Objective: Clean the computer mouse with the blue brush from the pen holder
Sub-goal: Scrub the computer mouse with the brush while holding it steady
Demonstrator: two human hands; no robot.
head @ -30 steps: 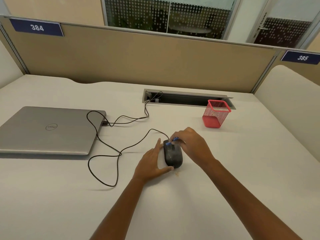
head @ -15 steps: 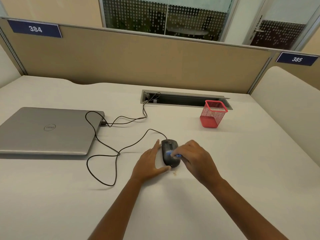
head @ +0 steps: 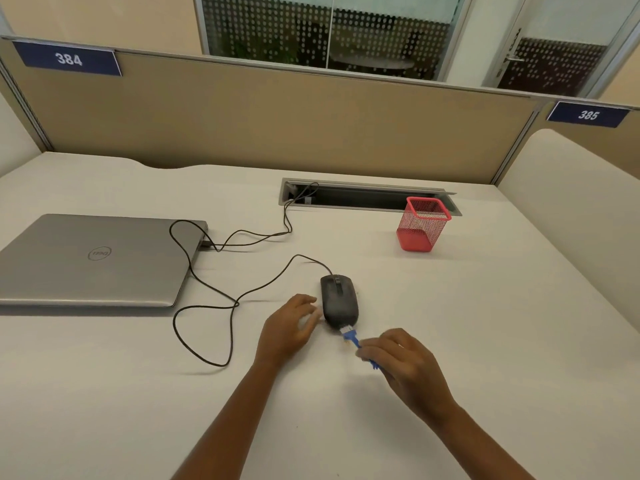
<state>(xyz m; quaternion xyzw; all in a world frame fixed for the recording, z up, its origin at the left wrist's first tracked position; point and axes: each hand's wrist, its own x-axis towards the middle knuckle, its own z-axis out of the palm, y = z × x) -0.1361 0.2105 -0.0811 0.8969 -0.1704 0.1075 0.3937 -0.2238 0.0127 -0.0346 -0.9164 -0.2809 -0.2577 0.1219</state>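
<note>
A black wired computer mouse lies on the white desk, its cable running left toward the laptop. My right hand pinches a small blue brush, whose pale bristle end touches the near edge of the mouse. My left hand rests on the desk at the mouse's left side, fingers loosely spread, fingertips close to or touching it. The red mesh pen holder stands empty at the back right.
A closed silver laptop lies at the left with a black cable looping across the desk. A cable slot is cut into the desk at the back. Beige partition walls enclose the desk behind and at the right.
My right hand has drawn the brush from the mouse's front buttons back along its top to its near end. My left hand has loosened beside the mouse.
</note>
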